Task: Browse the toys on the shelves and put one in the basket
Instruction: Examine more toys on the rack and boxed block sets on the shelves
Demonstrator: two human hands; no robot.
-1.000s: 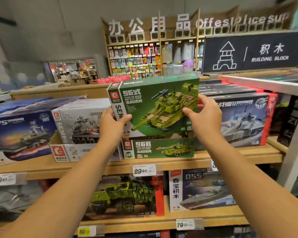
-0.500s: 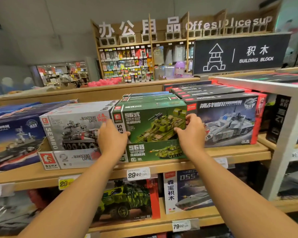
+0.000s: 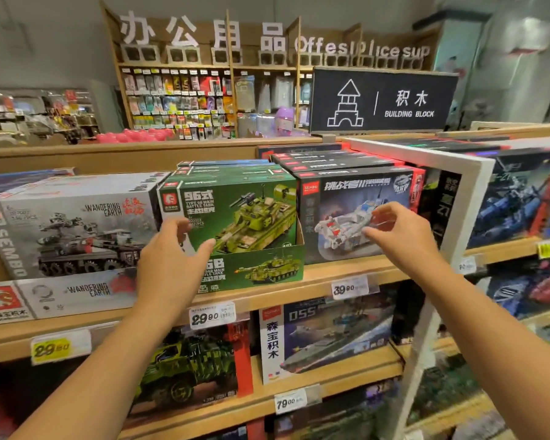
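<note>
This is the browsing step: the green tank box (image 3: 235, 214) stands in its tray on the shelf (image 3: 346, 271), between a grey box (image 3: 70, 223) and a white-tank box (image 3: 356, 214). The left hand (image 3: 172, 258) hovers wide just before it, holding nothing; the right hand (image 3: 397, 236), fingers loosely spread, fronts the white-tank box. No basket shows. Next, I judge, comes gripping one box.

I see the tank box (image 3: 235, 214) mid-frame on the upper shelf (image 3: 346, 271), standing in its display tray (image 3: 267, 268). The Wandering Earth box (image 3: 70, 227) sits left of it, the white-vehicle box (image 3: 346, 217) right. The 055 box (image 3: 327, 335) stands on the shelf below.
</note>
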